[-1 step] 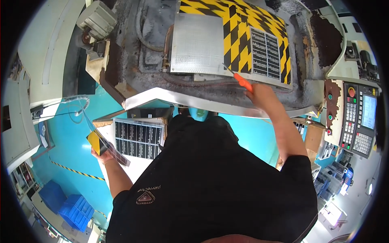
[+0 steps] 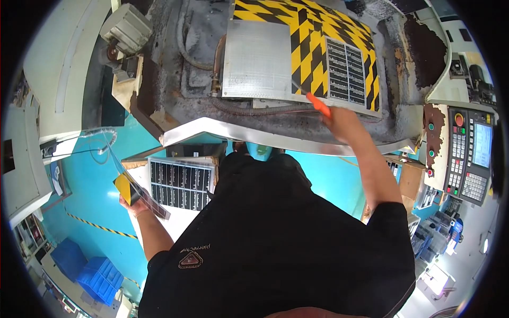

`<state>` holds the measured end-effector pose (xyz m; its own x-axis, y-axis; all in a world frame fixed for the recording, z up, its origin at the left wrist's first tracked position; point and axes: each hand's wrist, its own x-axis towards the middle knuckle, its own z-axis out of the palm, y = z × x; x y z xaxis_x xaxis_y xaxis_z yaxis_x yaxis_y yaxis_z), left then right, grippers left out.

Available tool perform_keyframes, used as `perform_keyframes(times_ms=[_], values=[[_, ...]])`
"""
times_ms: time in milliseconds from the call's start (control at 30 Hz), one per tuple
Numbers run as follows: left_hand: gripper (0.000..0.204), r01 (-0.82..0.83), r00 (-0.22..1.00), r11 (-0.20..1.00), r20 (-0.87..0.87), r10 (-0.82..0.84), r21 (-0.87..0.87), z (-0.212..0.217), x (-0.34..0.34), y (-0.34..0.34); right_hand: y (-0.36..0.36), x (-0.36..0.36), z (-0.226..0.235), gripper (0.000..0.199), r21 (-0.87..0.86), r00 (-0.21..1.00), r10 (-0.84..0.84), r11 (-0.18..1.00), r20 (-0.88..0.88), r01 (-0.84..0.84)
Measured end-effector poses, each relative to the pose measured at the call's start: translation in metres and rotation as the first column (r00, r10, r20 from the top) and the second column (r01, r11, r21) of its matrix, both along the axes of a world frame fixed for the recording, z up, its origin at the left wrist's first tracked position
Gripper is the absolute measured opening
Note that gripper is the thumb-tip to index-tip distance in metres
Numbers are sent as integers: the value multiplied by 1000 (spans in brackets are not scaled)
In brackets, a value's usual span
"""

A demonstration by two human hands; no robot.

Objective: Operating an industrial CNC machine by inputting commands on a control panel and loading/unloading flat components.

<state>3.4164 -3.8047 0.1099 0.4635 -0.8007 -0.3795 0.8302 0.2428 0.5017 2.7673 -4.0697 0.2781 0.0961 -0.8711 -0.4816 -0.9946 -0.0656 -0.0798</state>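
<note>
Your right hand (image 2: 341, 125) is clamped around the orange tool (image 2: 318, 105), whose thin blade reaches over the front edge of the plate (image 2: 257, 58), beside the border between grey metal and striped tape (image 2: 309, 63); whether the tip touches, I cannot tell. Your forearm crosses above the pale ledge (image 2: 212, 123). Your left hand (image 2: 135, 205) is closed on the striped sheet (image 2: 123, 185), well apart from the plate, with floor (image 2: 90, 180) on its outer side and the dark panel (image 2: 180, 183) near its inner side.
</note>
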Motion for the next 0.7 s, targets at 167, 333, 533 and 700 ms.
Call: perform_keyframes(times_ms=[167, 333, 533, 700], values=[[85, -102, 993, 989, 74, 95, 107, -10, 6, -9, -105, -6, -6, 52, 147, 767, -465, 881, 441, 450], [58, -88, 987, 995, 140, 81, 50, -12, 5, 10, -91, 96, -41, 47, -110, 966, 13, 994, 258, 16], [58, -217, 965, 968, 179, 193, 128, 20, -34, -3, -107, 41, -30, 53, 116, 889, -359, 933, 283, 340], [58, -101, 974, 994, 205, 92, 33, 40, -26, 2, -15, -37, -11, 47, 83, 867, -325, 945, 378, 318]])
